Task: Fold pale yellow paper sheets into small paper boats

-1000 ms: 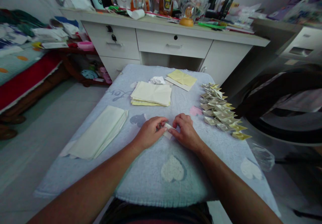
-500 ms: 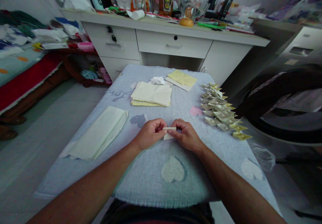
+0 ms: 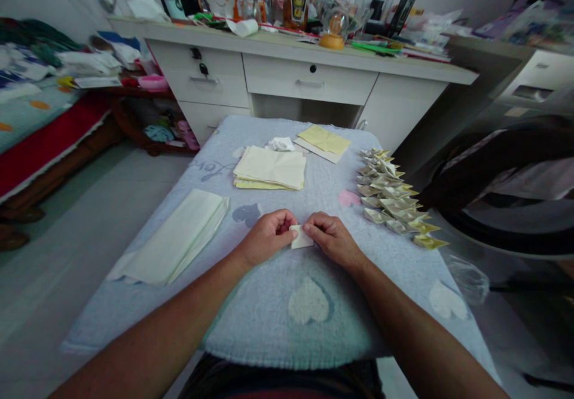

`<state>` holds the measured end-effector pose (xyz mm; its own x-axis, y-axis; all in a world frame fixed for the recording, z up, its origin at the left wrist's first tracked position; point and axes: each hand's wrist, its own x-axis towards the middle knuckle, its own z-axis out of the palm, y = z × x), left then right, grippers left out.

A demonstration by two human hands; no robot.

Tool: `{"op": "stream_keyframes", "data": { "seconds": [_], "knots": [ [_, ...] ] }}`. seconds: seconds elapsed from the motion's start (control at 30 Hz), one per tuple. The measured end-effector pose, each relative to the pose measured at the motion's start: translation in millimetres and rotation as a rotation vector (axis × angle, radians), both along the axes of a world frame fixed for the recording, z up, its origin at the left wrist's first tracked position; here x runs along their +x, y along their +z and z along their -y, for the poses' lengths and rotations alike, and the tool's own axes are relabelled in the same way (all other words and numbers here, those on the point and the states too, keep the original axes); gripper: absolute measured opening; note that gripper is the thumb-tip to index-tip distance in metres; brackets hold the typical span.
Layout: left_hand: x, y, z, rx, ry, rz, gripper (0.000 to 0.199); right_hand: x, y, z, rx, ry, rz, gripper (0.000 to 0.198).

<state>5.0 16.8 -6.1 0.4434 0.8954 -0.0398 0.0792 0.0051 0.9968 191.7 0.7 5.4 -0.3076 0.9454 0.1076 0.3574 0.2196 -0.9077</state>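
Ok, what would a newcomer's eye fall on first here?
Likely the cluster of pointed paper folds along the right side of the blue cloth. Then the left hand and right hand, mid-cloth, pinching a small paper between them. Beyond the cloth, a cluttered desk stretches across the back.

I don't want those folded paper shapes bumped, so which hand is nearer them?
Right. The right hand is left of the folded paper shapes, not touching them; the left hand is farther left.
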Motion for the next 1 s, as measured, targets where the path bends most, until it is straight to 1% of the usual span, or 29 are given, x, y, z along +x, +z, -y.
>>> {"op": "stream_keyframes", "data": {
  "seconds": [0.1,0.2,0.27,0.33,0.4,0.47,0.57,0.63,0.73,0.83,0.9,0.93,1.0],
  "knots": [
    [1.2,2.4,1.1,-0.073,0.020,0.111,0.018,-3.2,0.1,1.9,-0.045,-0.002,-0.072,0.024],
    [2.9,4.4,2.7,-0.139,0.044,0.219,0.022,-5.5,-1.7,2.4,-0.037,-0.016,-0.050,0.030],
    [3.8,4.7,3.6,-0.145,0.053,0.236,0.023,-5.7,-3.2,1.7,-0.041,-0.015,-0.048,0.030],
    [4.1,3.9,4.1,-0.112,0.055,0.212,0.023,-4.8,-4.4,0.7,-0.059,-0.010,-0.070,0.030],
    [3.5,2.7,4.2,-0.047,0.081,0.137,0.022,-3.5,-5.2,0.0,-0.064,-0.013,-0.071,0.030],
    [2.2,1.8,4.0,0.025,0.118,0.031,0.024,-2.6,-5.5,-0.2,-0.050,-0.020,-0.045,0.027],
    [-0.2,1.9,3.3,0.097,0.127,-0.097,0.023,-2.6,-4.8,0.5,-0.003,-0.024,0.010,0.021],
    [-1.1,2.3,2.9,0.106,0.121,-0.108,0.019,-3.2,-3.1,1.3,0.039,-0.013,0.035,0.016],
    [-0.7,1.9,3.1,0.061,0.118,-0.055,0.017,-4.0,0.3,2.5,0.083,0.001,0.021,0.008],
    [0.9,0.3,3.9,0.022,0.084,-0.023,0.014,-4.1,1.9,2.9,0.150,-0.015,0.037,0.002],
    [1.4,0.0,4.4,0.085,0.092,-0.059,0.011,-3.4,0.6,2.6,0.239,-0.027,0.126,0.008],
    [1.3,0.3,4.5,0.161,0.111,-0.097,0.009,-2.7,-0.7,2.2,0.289,-0.031,0.189,0.011],
    [0.6,1.4,4.6,0.372,0.146,-0.199,0.005,-1.0,-4.3,1.4,0.382,-0.038,0.330,0.017]
  ]
}}
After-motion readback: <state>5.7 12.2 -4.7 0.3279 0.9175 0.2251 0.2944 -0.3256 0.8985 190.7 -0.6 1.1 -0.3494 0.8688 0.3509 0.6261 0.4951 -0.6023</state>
